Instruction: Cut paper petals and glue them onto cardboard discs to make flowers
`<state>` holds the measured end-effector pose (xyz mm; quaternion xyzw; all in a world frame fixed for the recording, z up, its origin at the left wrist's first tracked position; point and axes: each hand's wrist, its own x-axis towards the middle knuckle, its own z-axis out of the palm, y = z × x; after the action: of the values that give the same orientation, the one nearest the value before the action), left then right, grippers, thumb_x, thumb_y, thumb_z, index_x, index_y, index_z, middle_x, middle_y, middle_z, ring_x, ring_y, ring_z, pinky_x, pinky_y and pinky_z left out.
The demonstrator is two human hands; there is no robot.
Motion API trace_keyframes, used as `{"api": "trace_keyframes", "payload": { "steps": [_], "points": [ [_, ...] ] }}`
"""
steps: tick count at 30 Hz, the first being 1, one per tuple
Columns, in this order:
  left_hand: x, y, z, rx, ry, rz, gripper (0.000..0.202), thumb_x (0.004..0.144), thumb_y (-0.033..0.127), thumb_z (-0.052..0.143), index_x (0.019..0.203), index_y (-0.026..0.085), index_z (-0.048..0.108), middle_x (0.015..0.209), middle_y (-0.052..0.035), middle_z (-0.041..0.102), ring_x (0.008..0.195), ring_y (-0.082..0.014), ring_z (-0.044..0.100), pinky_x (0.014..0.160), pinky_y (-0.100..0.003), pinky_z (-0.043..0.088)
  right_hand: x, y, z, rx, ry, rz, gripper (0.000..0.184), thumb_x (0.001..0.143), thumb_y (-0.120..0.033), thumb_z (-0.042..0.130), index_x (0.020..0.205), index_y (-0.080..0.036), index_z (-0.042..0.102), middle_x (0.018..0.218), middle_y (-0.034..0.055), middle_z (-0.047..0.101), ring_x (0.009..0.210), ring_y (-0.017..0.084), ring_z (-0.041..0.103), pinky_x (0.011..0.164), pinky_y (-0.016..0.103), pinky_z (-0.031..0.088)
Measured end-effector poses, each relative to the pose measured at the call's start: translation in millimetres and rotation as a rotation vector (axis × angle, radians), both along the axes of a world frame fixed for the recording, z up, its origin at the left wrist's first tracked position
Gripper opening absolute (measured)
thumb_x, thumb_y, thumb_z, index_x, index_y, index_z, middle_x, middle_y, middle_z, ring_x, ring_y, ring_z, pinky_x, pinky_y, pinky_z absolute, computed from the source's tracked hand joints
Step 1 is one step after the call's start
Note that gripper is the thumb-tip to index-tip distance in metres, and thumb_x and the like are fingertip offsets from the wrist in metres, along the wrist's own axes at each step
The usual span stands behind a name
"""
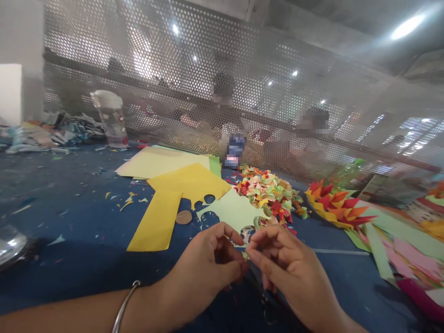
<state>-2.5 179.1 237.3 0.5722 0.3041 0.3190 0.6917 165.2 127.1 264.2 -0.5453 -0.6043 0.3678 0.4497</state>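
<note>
Paper piece (244, 255), small and greenish-yellow, shows between the fingertips of the left hand (208, 259) and right hand (289, 266), low over the dark blue bench (342, 277). Both hands curl, thumbs and forefingers bent inward, nearly meeting; cannot tell which one grips the piece, or if both do. Silver bracelet (126, 305) on left wrist. Dark item under hands, too blurred to name.

Just beyond the fingertips: light green sheet (231, 210) with round cut-outs. Left of it: wooden disc (183, 217) beside yellow paper strip (156, 226). Behind the green sheet: heap of small folded papers (265, 187), multicolored. Smartphone (236, 150) stands tilted near perforated panel (156, 60). Right: red-orange-yellow folded-paper piece (336, 206). Back left: clear plastic cup (113, 125) near shredded paper pile (58, 132).
</note>
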Motion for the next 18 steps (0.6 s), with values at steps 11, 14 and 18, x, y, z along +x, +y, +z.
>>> {"api": "trace_keyframes", "payload": {
  "steps": [11, 14, 18],
  "points": [
    [-21.2, 9.4, 22.5, -0.086, -0.052, 0.189, 0.029, 0.073, 0.029, 0.074, 0.091, 0.016, 0.056, 0.063, 0.0051, 0.056, 0.053, -0.0070, 0.049, 0.048, -0.019, 0.036, 32.7, -19.9, 24.8, 0.128, -0.382, -0.295, 0.019, 0.086, -0.043, 0.062, 0.086, -0.024, 0.061, 0.052, -0.0045, 0.056, 0.046, 0.014, 0.056, 0.047, 0.024, 0.047],
    [-32.2, 11.7, 34.1, -0.073, -0.060, 0.241, 0.027, 0.073, 0.028, 0.075, 0.090, 0.017, 0.057, 0.063, 0.0059, 0.055, 0.051, -0.0059, 0.046, 0.047, -0.018, 0.034, 50.1, -33.1, 15.8, 0.082, -0.608, -0.265, 0.019, 0.088, -0.043, 0.057, 0.087, -0.026, 0.063, 0.057, -0.0031, 0.060, 0.049, 0.015, 0.056, 0.049, 0.025, 0.048],
    [-45.0, 16.8, 43.1, -0.030, -0.083, 0.289, 0.024, 0.075, 0.028, 0.074, 0.088, 0.017, 0.058, 0.066, 0.0061, 0.055, 0.054, -0.0057, 0.045, 0.050, -0.018, 0.036, 62.8, -53.4, -2.9, 0.010, -0.839, -0.098, 0.019, 0.091, -0.039, 0.053, 0.082, -0.027, 0.064, 0.064, -0.0022, 0.065, 0.053, 0.015, 0.061, 0.050, 0.023, 0.049]
  ]
}}
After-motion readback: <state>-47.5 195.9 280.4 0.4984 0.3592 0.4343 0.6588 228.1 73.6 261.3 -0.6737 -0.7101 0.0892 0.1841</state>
